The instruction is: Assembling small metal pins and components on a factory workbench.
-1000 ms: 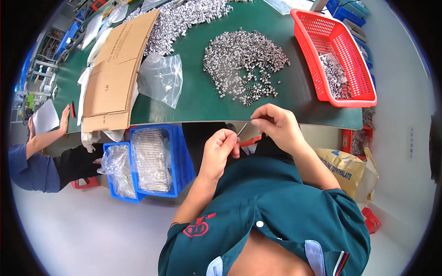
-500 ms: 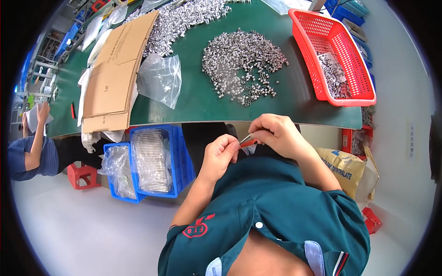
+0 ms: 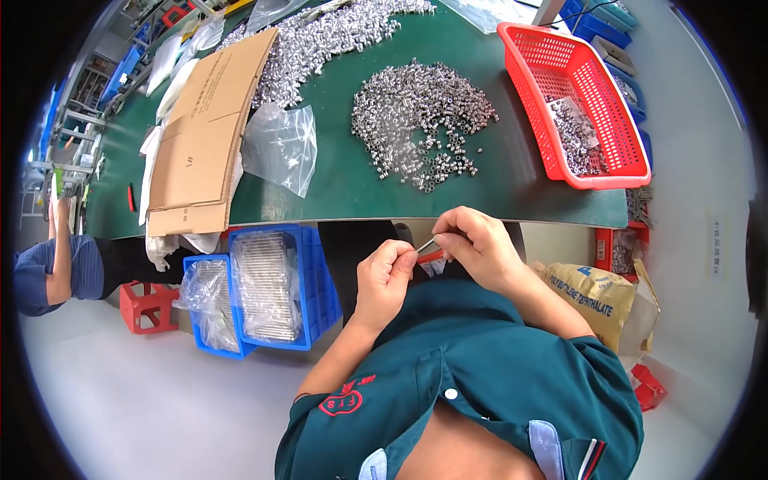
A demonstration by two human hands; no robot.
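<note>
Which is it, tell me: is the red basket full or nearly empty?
Nearly empty: the red basket holds one small heap of metal parts.

A long table with a dark green top [image 3: 344,180] spans the upper half of the view, lit evenly. Below it lies a pale grey smooth floor [image 3: 136,392], with a small red plastic stool [image 3: 148,306] at left.

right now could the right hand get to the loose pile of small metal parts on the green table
Probably yes. The right hand is just below the table's near edge, pinching a thin metal pin with the left hand. The pile of metal parts lies straight ahead on the green table, with bare surface between.
</note>
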